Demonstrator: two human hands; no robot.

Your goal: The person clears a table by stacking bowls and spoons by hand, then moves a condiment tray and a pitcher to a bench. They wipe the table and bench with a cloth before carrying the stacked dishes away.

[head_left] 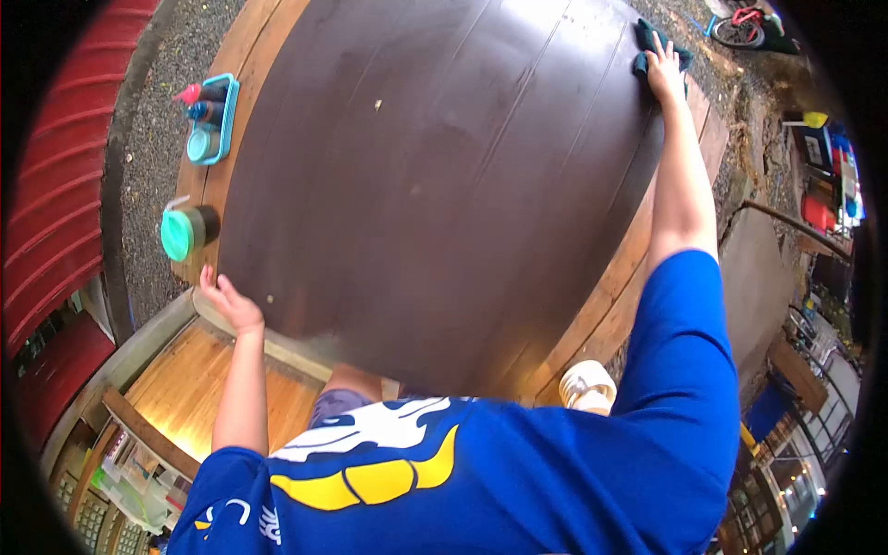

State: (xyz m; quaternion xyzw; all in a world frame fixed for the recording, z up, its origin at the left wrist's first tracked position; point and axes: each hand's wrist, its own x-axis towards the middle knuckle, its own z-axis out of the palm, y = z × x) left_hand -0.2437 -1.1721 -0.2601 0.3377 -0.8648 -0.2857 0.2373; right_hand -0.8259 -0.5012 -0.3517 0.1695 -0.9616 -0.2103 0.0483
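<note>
A large dark brown table top (416,185) fills the middle of the view. At its far right edge my right hand (663,72) rests on a dark green cloth (684,59), fingers spread over it. My left hand (231,303) is raised near the table's left edge with its fingers apart and nothing in them. Just beyond it stands a jar with a mint green lid (181,233). Farther along the left edge, a light blue tray (228,120) holds bottles with pink and blue tops and a small lidded container.
Wooden planks (606,296) run beside the dark surface. A white shoe (587,384) shows below the table's right side. Red roofing (65,157) lies at the left. A small red bicycle (740,28) stands at the upper right.
</note>
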